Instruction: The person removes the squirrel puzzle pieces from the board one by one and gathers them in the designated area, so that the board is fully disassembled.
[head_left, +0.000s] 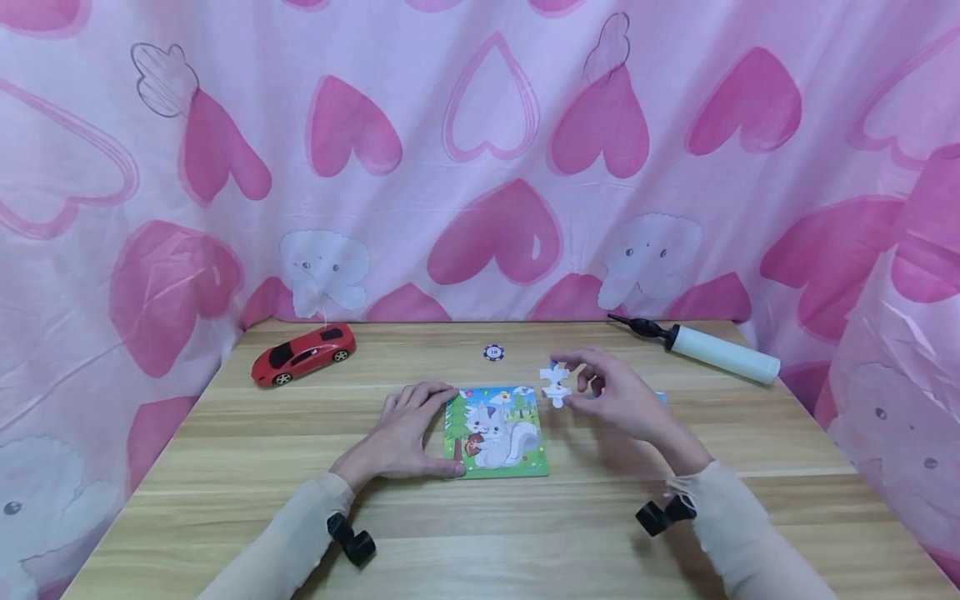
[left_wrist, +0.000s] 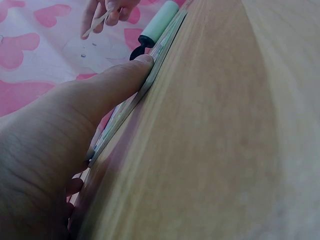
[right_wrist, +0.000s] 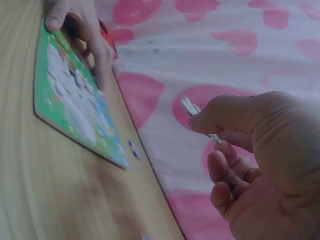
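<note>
A jigsaw puzzle [head_left: 498, 433] with a white squirrel on green and blue lies flat on the table. My left hand [head_left: 405, 433] spans its left side. Its straight thumb rests on the near left corner, seen also in the left wrist view [left_wrist: 100, 95], and its fingers reach the far left corner. Just right of the puzzle, my right hand [head_left: 611, 396] pinches a whitish puzzle piece [head_left: 556, 383] between thumb and fingers, raised above the table. In the right wrist view this piece [right_wrist: 190, 106] is seen nearly edge-on, partly hidden by the thumb.
A red toy car [head_left: 303, 354] stands at the back left of the wooden table [head_left: 465, 542]. A small blue and white round chip [head_left: 493, 352] lies behind the puzzle. At the back right is a pale hand pump [head_left: 723, 354]. Something blue [head_left: 662, 397] shows partly behind the right wrist.
</note>
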